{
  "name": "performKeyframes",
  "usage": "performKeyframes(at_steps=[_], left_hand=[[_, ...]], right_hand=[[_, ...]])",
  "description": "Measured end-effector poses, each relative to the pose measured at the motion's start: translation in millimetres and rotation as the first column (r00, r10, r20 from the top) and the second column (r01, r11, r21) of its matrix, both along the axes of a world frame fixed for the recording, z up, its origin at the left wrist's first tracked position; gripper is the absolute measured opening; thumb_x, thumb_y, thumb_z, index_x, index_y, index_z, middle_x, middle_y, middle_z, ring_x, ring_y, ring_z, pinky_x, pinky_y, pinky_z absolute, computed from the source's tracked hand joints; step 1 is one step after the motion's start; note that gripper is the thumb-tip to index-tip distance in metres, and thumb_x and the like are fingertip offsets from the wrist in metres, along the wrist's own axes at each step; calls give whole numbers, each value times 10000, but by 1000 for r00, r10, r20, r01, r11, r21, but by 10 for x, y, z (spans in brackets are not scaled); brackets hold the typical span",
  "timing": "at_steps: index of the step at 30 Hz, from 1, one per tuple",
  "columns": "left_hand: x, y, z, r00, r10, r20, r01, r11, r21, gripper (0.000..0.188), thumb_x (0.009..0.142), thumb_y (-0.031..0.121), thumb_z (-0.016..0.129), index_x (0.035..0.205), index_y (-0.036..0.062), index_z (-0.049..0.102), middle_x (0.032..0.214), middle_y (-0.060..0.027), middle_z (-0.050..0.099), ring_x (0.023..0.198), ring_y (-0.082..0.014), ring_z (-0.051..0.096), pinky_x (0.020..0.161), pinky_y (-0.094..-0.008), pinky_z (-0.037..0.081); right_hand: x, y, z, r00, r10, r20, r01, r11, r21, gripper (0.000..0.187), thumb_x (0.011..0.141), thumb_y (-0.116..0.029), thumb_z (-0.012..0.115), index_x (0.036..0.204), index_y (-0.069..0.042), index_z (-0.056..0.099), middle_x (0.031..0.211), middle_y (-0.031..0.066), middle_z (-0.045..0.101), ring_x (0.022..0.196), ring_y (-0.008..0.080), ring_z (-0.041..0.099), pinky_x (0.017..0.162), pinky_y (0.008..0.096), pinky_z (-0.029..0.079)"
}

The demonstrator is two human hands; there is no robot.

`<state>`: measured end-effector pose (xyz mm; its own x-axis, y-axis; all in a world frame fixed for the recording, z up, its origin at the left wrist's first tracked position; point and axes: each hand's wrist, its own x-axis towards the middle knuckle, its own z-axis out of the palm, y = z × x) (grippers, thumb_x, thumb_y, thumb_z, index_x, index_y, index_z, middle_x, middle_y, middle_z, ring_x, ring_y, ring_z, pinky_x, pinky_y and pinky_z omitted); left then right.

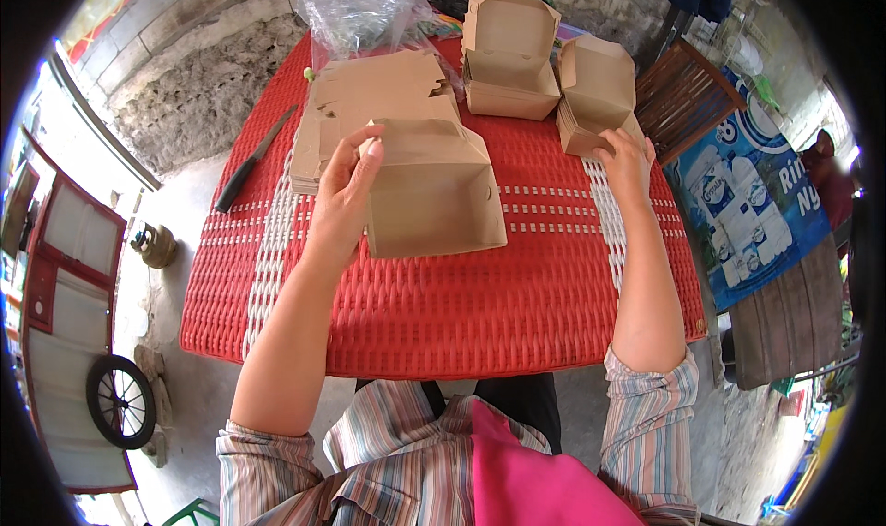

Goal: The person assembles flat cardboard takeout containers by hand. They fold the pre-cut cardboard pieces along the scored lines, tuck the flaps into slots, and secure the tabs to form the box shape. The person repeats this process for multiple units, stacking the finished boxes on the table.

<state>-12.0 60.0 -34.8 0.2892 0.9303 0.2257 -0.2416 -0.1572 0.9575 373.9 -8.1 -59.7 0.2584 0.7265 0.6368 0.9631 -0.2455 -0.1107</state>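
An open brown cardboard food box [434, 203] with its lid raised stands on the near part of the red woven table. My left hand [346, 185] grips its left side, thumb and fingers closed at the lid's left corner. Behind it lies a pile of flat, unfolded box blanks [369, 88]. My right hand [629, 161] is at the near right corner of a stack of folded boxes [591, 111], fingers bent around its edge; some fingertips are hidden. Another stack of folded boxes [512, 88] stands just left of that one, lid up.
A black-handled knife [245, 171] lies on the table's [461, 323] left side. Clear plastic bags [360, 14] sit at the far edge. A wooden chair [683, 97] and a blue banner [738, 194] are to the right. A gas cylinder [154, 245] stands on the floor at left.
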Motion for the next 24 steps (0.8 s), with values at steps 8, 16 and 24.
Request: performKeyframes(at_steps=[8,16,24], left_hand=[[-41,35,-39,994,-30,109,34,999,-32,303,981,38,536,1269,42,632,984,4,600,901,-65,522,830,-240,440],[-31,110,-128,995,13,97,-6,998,-65,347,945,-38,541,1261,46,655,901,27,616,810,-43,517,770,-209,440],[-17,84,-65,992,-19,124,27,997,-67,343,949,-36,526,1249,49,670,1025,0,667,894,-58,557,851,-225,449]], right_hand=[[-449,10,280,984,129,123,-169,897,408,129,870,-155,672,942,-48,660,887,83,629,854,295,623,730,417,486],[-1511,-212,614,753,570,327,-657,671,343,105,827,-43,657,930,-47,671,925,69,682,797,288,603,687,387,463],[-1483,-174,474,770,636,49,-604,703,375,181,758,-13,649,930,-70,667,877,90,662,824,277,606,699,390,468]])
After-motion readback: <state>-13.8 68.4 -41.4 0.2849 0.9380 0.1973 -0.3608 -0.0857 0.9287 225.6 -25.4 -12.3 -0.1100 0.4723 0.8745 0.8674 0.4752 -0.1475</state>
